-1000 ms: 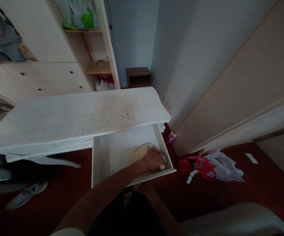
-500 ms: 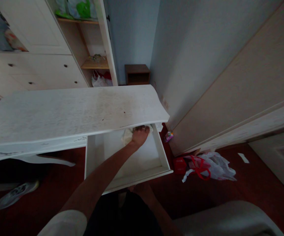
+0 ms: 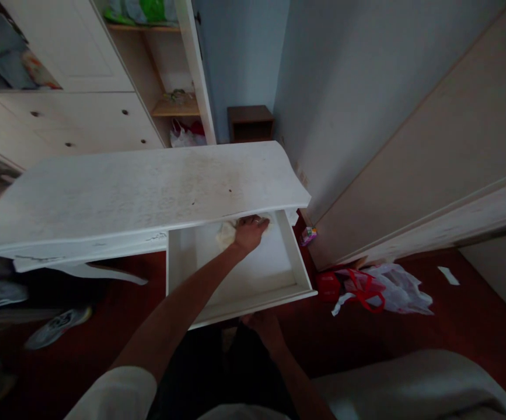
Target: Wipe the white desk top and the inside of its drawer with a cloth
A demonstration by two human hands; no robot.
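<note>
My left hand (image 3: 251, 232) reaches into the pulled-out white drawer (image 3: 274, 265). Its fingers press down on a pale cream cloth (image 3: 226, 234), crumpled against the drawer bottom near the back, partly under the tabletop's edge. Part of the cloth is covered by the hand. Below the drawer's front board, my right hand (image 3: 267, 328) is raised close to its underside. Its fingers lie in shadow, so I cannot tell whether they touch the board. The drawer belongs to a white table (image 3: 139, 186) with brownish stains and small dark specks on top.
A white cabinet (image 3: 90, 122) with an open door stands behind the table, a small brown stand (image 3: 250, 114) in the corner. On the red floor lie plastic bags (image 3: 404, 289), a red bag (image 3: 329, 286) and a small colourful box (image 3: 308, 235). A shoe (image 3: 60, 326) is at left.
The view has shifted, so the table and drawer appear farther right and higher. Within the drawer, my left hand and the cloth have slid slightly left. My right hand stays below the drawer front.
</note>
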